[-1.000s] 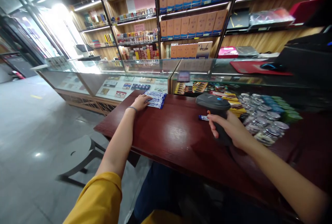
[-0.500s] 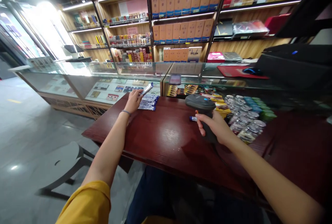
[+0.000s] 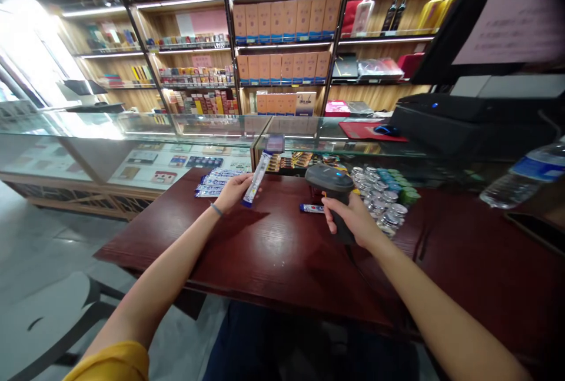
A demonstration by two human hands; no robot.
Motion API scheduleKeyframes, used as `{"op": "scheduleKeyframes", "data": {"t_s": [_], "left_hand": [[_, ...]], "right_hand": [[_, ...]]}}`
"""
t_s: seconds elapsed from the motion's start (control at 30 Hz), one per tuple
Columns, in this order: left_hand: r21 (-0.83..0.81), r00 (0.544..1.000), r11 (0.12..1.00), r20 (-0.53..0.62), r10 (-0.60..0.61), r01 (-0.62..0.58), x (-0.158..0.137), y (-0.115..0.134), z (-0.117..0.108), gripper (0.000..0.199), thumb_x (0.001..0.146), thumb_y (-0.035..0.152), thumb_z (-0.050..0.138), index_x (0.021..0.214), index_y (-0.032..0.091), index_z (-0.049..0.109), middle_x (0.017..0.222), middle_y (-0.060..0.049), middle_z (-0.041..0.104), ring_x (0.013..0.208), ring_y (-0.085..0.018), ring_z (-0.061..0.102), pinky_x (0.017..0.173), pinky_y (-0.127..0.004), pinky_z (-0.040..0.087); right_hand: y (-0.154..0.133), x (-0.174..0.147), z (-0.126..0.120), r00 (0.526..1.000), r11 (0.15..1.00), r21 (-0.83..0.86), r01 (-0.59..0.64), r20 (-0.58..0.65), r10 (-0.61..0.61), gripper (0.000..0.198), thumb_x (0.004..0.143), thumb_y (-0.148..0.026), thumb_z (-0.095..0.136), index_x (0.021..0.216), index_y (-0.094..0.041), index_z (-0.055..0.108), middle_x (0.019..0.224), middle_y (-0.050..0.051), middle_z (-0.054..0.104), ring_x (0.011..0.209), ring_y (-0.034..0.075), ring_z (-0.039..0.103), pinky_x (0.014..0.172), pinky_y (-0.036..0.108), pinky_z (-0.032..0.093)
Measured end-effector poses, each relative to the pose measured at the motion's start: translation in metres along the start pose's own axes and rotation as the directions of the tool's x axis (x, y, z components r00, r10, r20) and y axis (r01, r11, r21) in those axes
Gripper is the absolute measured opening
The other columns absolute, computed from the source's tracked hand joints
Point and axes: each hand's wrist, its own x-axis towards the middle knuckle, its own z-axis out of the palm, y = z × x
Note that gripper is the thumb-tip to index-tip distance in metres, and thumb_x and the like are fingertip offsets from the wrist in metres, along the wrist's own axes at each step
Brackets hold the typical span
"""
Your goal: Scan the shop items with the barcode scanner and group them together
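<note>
My left hand [image 3: 239,190] is closed on a slim blue-and-white snack packet [image 3: 257,179], lifted and tilted above the dark red table [image 3: 269,263]. Just left of that hand lies a group of similar blue-and-white packets [image 3: 216,181]. My right hand [image 3: 351,216] grips the handle of a black barcode scanner [image 3: 330,184], its head pointing left and a blue light on top. One more packet [image 3: 311,208] lies flat on the table, partly hidden behind the right hand and scanner.
Jars with silver lids [image 3: 375,192] and green-topped containers [image 3: 406,192] stand right of the scanner. A water bottle [image 3: 525,175] is farther right. Behind runs a glass display counter [image 3: 198,128], with a mouse [image 3: 386,130] on a red mat. A grey stool [image 3: 57,310] stands at lower left.
My left hand has carried its packet rightward, away from the group and nearer the scanner. My right hand still holds the scanner. The view has turned to the right.
</note>
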Motion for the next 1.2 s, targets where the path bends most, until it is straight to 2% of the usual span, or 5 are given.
{"op": "scheduleKeyframes", "data": {"t_s": [0.2,0.43,0.67,1.03,1.2], "left_hand": [[0.047,0.996,0.995,0.034,-0.086,0.084,-0.005,0.005,0.002,0.061,0.077,0.06,0.071,0.121,0.018,0.065,0.091,-0.005,0.07,0.069,-0.013,0.067,0.054,-0.021,0.051],[0.223,0.986,0.965,0.057,-0.157,0.141,-0.005,0.003,-0.001,0.05,0.084,0.062,0.06,0.105,0.017,0.069,0.067,0.0,0.065,0.053,-0.01,0.053,0.046,-0.02,0.037],[0.282,0.985,0.952,0.087,-0.146,0.116,-0.008,0.008,0.002,0.043,0.088,0.056,0.056,0.093,0.015,0.07,0.077,-0.005,0.068,0.062,-0.012,0.058,0.053,-0.022,0.042],[0.415,0.98,0.888,0.094,0.178,-0.201,0.002,0.012,0.028,0.044,0.076,0.053,0.071,0.1,0.017,0.063,0.096,-0.005,0.069,0.088,-0.018,0.063,0.083,-0.032,0.05],[0.628,0.912,0.67,0.185,0.367,-0.397,0.007,0.012,0.071,0.033,0.082,0.04,0.068,0.107,0.019,0.063,0.109,-0.006,0.069,0.101,-0.022,0.063,0.092,-0.036,0.049]], "right_hand": [[-0.001,-0.004,0.002,0.999,0.994,-0.11,-0.019,0.037,0.023,0.03,0.082,-0.045,0.068,0.081,-0.022,0.048,0.052,-0.007,0.056,0.035,0.011,0.051,0.038,0.021,0.037],[-0.001,-0.009,0.007,0.995,0.962,-0.267,-0.051,0.073,0.073,0.028,0.083,-0.044,0.067,0.08,-0.022,0.05,0.052,-0.006,0.057,0.035,0.011,0.052,0.04,0.023,0.039],[-0.001,-0.009,0.004,0.99,0.96,-0.274,-0.061,0.105,0.093,0.03,0.085,-0.042,0.065,0.071,-0.022,0.048,0.05,-0.005,0.056,0.035,0.01,0.052,0.039,0.022,0.039],[-0.029,-0.009,-0.021,0.997,1.0,0.016,0.025,-0.076,-0.023,0.026,0.079,-0.041,0.069,0.078,-0.022,0.051,0.051,-0.006,0.056,0.034,0.01,0.048,0.035,0.022,0.038],[-0.042,-0.013,-0.039,0.983,0.995,0.042,0.093,-0.162,-0.085,0.023,0.079,-0.039,0.068,0.077,-0.024,0.051,0.052,-0.007,0.053,0.035,0.009,0.046,0.035,0.022,0.038]]}}
